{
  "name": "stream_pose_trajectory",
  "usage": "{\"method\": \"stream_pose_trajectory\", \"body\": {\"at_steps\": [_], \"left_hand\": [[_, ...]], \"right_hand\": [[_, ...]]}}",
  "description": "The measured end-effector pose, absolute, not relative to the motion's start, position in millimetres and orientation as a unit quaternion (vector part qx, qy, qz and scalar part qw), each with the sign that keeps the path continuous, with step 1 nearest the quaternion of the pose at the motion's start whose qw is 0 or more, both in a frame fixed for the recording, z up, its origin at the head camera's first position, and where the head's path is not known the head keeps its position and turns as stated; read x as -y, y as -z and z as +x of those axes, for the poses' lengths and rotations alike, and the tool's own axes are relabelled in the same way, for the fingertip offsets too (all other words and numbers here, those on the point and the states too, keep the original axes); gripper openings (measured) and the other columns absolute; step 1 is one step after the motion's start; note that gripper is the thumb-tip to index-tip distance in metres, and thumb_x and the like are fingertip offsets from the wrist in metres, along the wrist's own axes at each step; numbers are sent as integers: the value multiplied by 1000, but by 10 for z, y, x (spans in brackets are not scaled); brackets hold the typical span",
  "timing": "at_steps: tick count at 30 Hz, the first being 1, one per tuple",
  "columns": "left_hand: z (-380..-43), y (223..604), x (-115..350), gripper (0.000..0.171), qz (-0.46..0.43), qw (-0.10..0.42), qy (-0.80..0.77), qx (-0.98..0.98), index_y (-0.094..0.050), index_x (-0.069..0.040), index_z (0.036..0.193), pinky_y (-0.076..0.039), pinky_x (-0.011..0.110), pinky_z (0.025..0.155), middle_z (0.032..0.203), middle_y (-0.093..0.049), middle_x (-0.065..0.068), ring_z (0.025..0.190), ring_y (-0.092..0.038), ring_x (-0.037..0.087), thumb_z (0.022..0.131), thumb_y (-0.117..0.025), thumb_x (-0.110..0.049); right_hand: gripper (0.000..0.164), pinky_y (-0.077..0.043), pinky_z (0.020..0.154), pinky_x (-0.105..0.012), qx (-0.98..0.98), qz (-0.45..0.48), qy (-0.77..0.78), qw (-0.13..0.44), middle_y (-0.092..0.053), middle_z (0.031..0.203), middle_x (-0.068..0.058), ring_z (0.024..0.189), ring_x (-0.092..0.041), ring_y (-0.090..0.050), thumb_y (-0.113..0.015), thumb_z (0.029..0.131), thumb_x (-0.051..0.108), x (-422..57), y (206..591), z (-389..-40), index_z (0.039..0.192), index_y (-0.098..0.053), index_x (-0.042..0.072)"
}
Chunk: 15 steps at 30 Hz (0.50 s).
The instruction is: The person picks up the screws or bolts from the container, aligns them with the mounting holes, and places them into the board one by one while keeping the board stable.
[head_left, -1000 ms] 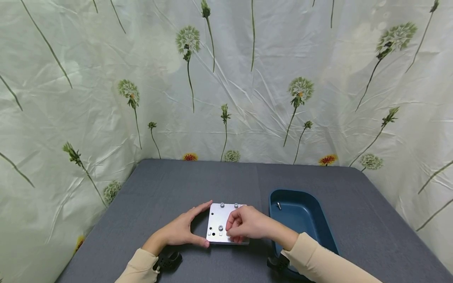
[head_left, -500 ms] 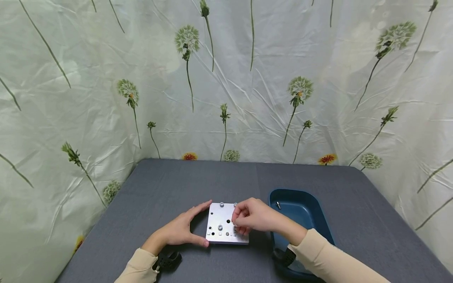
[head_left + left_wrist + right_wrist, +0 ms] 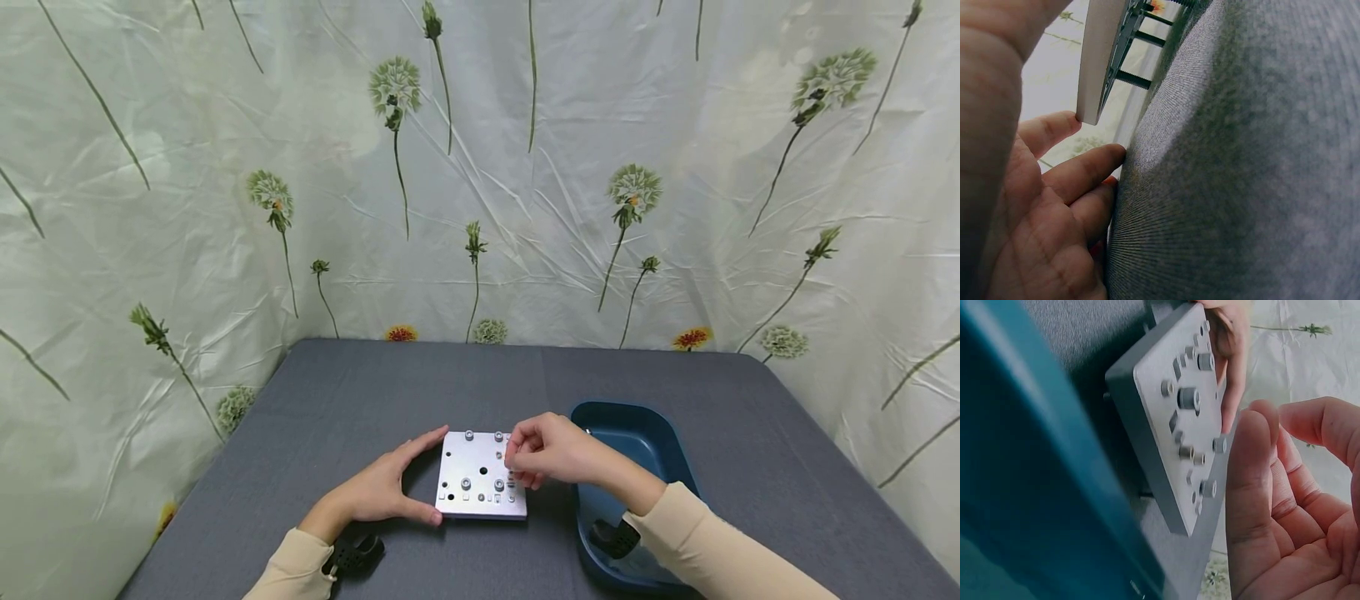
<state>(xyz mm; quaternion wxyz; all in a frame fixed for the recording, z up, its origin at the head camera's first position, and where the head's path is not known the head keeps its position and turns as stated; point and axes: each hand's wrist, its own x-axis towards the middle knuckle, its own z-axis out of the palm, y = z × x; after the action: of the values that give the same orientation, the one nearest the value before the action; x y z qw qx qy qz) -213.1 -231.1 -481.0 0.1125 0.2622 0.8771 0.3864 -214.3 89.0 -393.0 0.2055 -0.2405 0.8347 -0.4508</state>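
A silver metal plate (image 3: pixel 467 461), dotted with holes, small pegs and socket-head screws, lies before me. My left hand (image 3: pixel 378 487) holds its left side, thumb at the near corner and index finger at the far one. The left wrist view shows dark threaded shanks (image 3: pixel 1134 79) below the plate. Over the plate's right edge hovers my right hand (image 3: pixel 551 450), thumb and index tips close together with nothing visible between them; the other fingers are loosely curled. In the right wrist view a screw (image 3: pixel 1189 398) stands higher than its neighbours on the plate.
A blue plastic tray (image 3: pixel 678 454) stands just right of the plate, under my right forearm. One small screw (image 3: pixel 588 432) in it is mostly hidden behind my hand. Grey cloth (image 3: pixel 420 375) covers the table, and a dandelion-print curtain (image 3: pixel 525 208) hangs behind.
My right hand has moved from the plate's near middle up and right to its edge, uncovering a screw in the near right part. The left hand and plate have stayed put.
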Motion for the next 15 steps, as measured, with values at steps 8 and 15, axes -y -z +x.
{"method": "stream_pose_trajectory", "body": {"at_steps": [8,15], "left_hand": [[-2136,4809,2313,120,256,115,-383,-880,-31,-24,171,-23,82,121,176,-34,9,159,-24,58,75,-97,-50],[-2126,4802,2309,120,256,116,-384,-880,-31,-23,171,-23,82,122,176,-34,9,159,-24,59,75,-98,-50]], "right_hand": [[10,-67,69,-41,-841,-227,451,197,-72,76,-3,67,-12,-67,-73,100,13,-1038,3914,-2194,97,-73,3],[13,-65,68,-34,-841,-212,459,192,-74,81,-7,69,-14,-69,-73,100,15,-1193,3933,-2235,100,-72,2]]}}
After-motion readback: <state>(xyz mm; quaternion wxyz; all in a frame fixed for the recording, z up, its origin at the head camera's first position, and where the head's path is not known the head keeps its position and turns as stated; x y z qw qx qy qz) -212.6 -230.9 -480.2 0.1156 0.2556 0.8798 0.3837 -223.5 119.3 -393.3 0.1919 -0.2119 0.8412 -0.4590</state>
